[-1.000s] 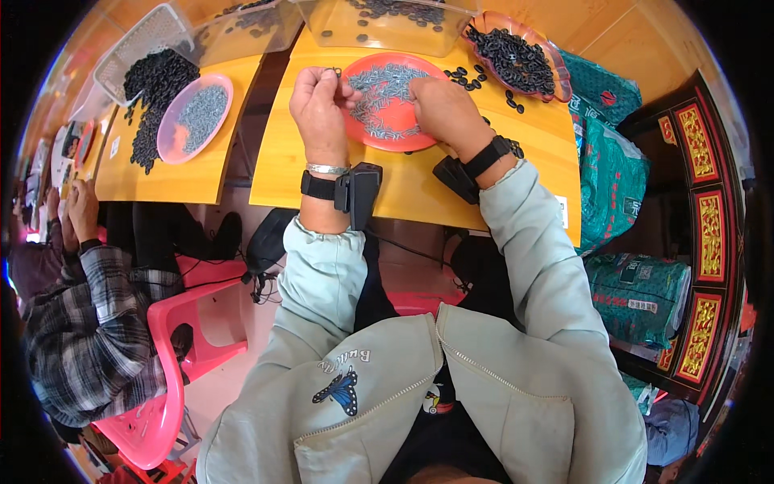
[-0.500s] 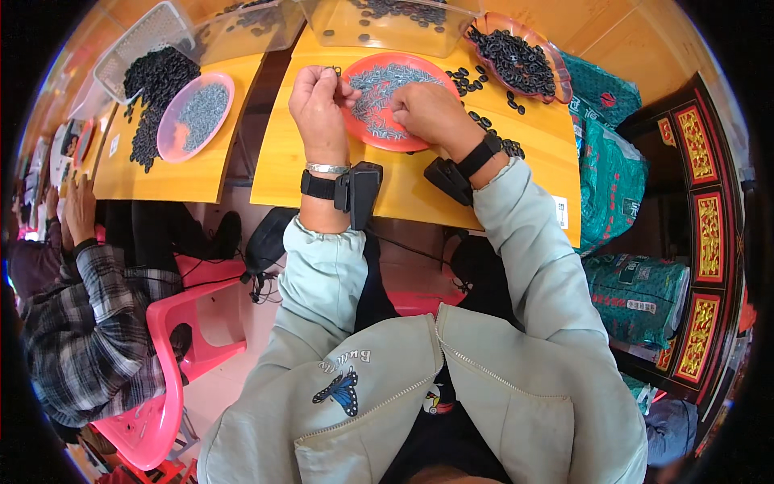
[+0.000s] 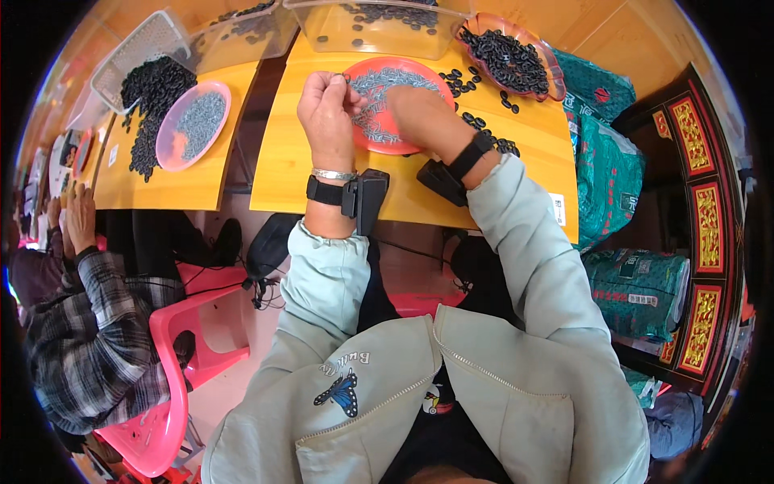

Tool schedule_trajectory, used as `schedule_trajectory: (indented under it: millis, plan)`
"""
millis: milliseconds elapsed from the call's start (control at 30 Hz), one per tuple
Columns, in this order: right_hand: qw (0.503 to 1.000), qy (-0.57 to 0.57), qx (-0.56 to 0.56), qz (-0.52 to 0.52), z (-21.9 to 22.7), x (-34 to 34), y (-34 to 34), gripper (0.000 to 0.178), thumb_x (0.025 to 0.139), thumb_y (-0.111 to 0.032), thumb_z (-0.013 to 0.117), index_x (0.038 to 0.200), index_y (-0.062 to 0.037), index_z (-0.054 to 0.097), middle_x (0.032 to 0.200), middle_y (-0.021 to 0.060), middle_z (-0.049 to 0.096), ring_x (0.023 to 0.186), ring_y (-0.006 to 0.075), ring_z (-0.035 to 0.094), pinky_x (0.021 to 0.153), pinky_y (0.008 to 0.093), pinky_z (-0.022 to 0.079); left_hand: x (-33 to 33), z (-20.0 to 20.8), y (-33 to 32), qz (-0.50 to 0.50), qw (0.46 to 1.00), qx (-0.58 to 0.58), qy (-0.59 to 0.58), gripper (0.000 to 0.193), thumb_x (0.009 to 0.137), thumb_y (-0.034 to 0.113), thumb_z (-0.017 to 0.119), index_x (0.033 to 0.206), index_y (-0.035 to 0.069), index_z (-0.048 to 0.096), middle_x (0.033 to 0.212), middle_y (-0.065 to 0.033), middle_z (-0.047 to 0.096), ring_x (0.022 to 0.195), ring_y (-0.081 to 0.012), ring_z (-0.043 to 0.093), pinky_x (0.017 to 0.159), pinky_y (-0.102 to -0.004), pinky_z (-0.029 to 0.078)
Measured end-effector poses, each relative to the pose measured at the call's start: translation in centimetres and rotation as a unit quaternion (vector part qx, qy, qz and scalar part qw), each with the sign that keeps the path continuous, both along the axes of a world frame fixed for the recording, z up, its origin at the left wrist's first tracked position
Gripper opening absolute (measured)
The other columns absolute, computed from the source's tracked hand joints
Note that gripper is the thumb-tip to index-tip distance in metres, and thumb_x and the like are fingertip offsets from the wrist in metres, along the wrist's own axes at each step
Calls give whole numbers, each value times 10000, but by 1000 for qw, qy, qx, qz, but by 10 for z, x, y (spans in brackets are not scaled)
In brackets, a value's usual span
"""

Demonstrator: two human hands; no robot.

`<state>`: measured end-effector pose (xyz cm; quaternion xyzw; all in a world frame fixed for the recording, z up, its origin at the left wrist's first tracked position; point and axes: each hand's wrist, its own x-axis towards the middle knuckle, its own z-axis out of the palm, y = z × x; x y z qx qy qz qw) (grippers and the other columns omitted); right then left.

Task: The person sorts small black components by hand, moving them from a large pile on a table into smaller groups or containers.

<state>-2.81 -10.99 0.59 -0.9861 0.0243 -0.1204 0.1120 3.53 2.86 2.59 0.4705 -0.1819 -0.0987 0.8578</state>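
My left hand (image 3: pixel 326 109) is closed in a pinch at the left rim of a round red plate (image 3: pixel 403 148). A small black piece (image 3: pixel 347 78) peeks out at its fingertips; most of it is hidden. Many thin silver screws (image 3: pixel 379 85) are spread over the plate. Over the plate's right half is my right hand (image 3: pixel 423 121), back upward and blurred, its fingers hidden beneath it among the screws. Loose black oval pieces (image 3: pixel 459 83) lie on the yellow table (image 3: pixel 298 181) right of the plate. Each wrist wears a black strapped device.
A scalloped reddish bowl (image 3: pixel 556 81) of black pieces stands at the back right, a clear plastic bin (image 3: pixel 371 36) behind the plate. On the left table are a pink bowl (image 3: pixel 167 153) of screws and a black heap (image 3: pixel 153 93). Green sacks (image 3: pixel 609 177) stand right; a person in plaid (image 3: pixel 105 339) sits left.
My left hand has shifted slightly right and down, and the black piece sits lower at its fingertips. My right hand has turned, its fingers now hidden under it over the plate.
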Motion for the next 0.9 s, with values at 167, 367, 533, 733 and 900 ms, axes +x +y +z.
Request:
schedule_trajectory:
  millis: [167,367,533,733,900]
  plan:
    - [965,-107,239,-12,19,-24,-26,130,832,-106,566,897,6,550,738,136,592,648,229,589,604,332,475,-12,0,-9,-30,1000,4,3,119,901,94,480,801,30,488,639,-26,504,545,-101,482,520,-222,418]
    - [818,-139,554,-62,31,-78,-27,168,893,-73,541,1031,-1,604,782,-12,583,660,53,536,612,199,467,-33,-8,-25,-54,997,49,-37,101,895,82,481,821,16,498,653,-21,512,561,-87,480,533,-226,430]
    - [713,-156,682,-50,29,-93,-27,153,891,-87,561,1010,-2,607,819,22,631,694,75,599,656,210,512,-54,-14,-32,-82,992,74,-61,98,894,78,478,832,10,512,659,-21,518,581,-91,489,542,-235,427]
    - [661,-150,735,-31,27,-98,-29,140,878,-80,580,994,-4,605,835,39,641,692,84,612,648,205,518,-67,-27,-37,-107,974,139,-139,91,881,64,477,816,6,504,660,-27,532,581,-98,492,551,-244,415]
    - [656,-148,740,-27,19,-95,-29,145,871,-101,599,982,-10,612,807,20,628,684,71,592,618,190,496,-74,-28,-37,-111,968,164,-154,80,873,60,484,818,7,507,646,-37,535,582,-102,497,537,-248,412]
